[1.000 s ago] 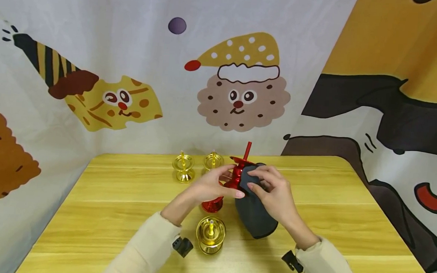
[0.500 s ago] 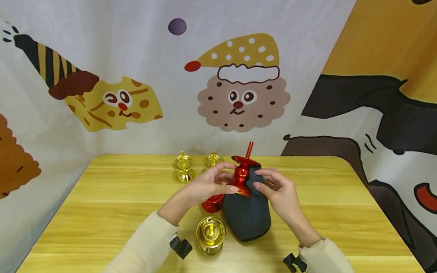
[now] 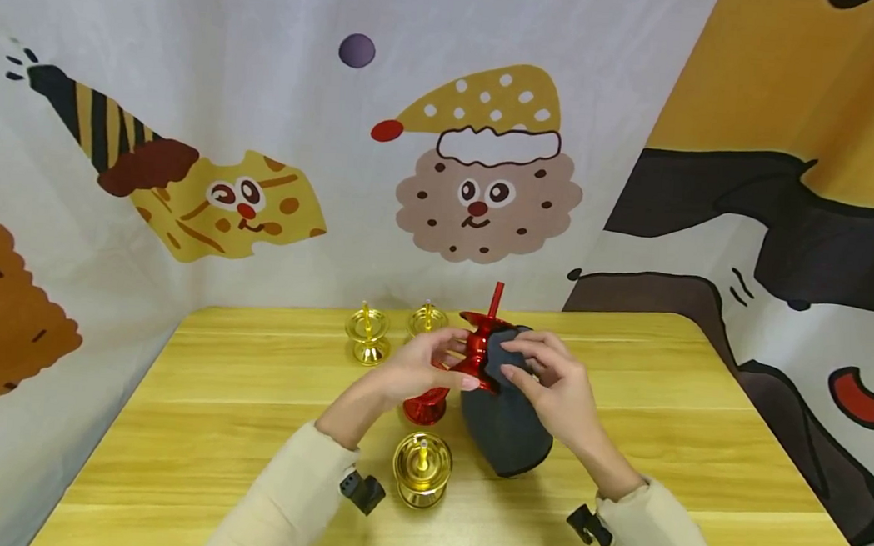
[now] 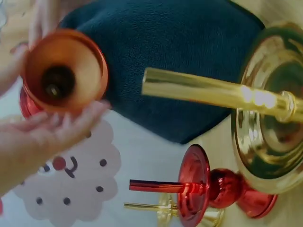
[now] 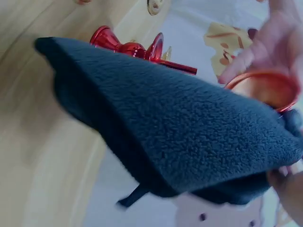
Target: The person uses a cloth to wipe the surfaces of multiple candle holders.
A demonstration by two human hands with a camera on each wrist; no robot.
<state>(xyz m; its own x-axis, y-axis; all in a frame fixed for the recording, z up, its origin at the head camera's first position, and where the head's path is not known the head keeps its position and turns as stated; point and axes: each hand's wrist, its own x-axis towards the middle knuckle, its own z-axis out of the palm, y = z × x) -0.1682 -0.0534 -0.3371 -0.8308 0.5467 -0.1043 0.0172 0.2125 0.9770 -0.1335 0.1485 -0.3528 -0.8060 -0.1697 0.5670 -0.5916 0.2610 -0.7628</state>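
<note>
My left hand (image 3: 416, 368) grips a shiny red candlestick (image 3: 480, 347) above the table, its thin tube pointing up. The hollow underside of its flared base (image 4: 87, 82) faces the left wrist camera. My right hand (image 3: 558, 381) pinches a dark blue-grey cloth (image 3: 506, 432) against the candlestick's right side. The rest of that cloth hangs down below both hands; in the right wrist view the fuzzy cloth (image 5: 180, 123) covers most of the right fingers. A second red candlestick (image 3: 425, 408) stands on the table below the left hand, partly hidden by it.
Nearest the person stands a gold candlestick (image 3: 422, 472). Two more sit towards the back, one gold candlestick (image 3: 367, 335) at left and another gold candlestick (image 3: 427, 317) beside it. The wooden table (image 3: 247, 428) ends at a cartoon-printed curtain (image 3: 270, 46).
Half a second ago the cloth hung further left and the candlestick stood slightly further right; both have swung back. The right fingers have shifted left along the candlestick's side. The standing candlesticks are unmoved.
</note>
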